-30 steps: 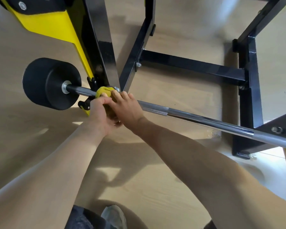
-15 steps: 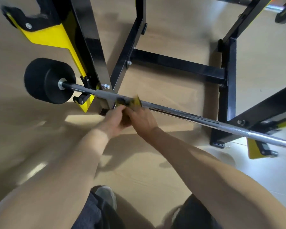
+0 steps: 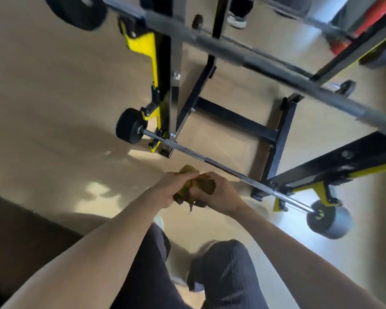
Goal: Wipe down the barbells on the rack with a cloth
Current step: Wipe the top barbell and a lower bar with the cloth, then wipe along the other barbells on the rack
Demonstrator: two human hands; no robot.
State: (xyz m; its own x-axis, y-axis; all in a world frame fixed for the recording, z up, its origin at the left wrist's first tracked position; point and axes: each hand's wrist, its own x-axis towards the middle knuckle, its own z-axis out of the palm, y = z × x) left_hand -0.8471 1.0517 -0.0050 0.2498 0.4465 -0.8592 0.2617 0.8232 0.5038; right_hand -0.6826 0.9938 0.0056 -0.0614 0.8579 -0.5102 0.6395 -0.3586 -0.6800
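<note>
Clutching a bunched yellow cloth [image 3: 187, 188] between them, the left hand [image 3: 174, 190] and right hand [image 3: 216, 195] are pressed together in front of the body, fingers of both curled round the fabric. Half a second ago the same two hands held the cloth against the lower barbell [image 3: 221, 169], close to the rack's left upright; now they have come off the bar and sit just short of it, apart from the steel. The view has also pulled back and up: the whole lower bar shows, running from a black weight [image 3: 129, 129] at the left to a greyish weight [image 3: 329, 221] at the right, resting in the yellow hooks of the black rack [image 3: 279, 139]. A second, thicker barbell [image 3: 232, 50], blurred, has come into view across the top, on a higher level of the rack. Dark trousers [image 3: 227, 268] and the pale wooden floor [image 3: 54, 97] fill the lower part.
</note>
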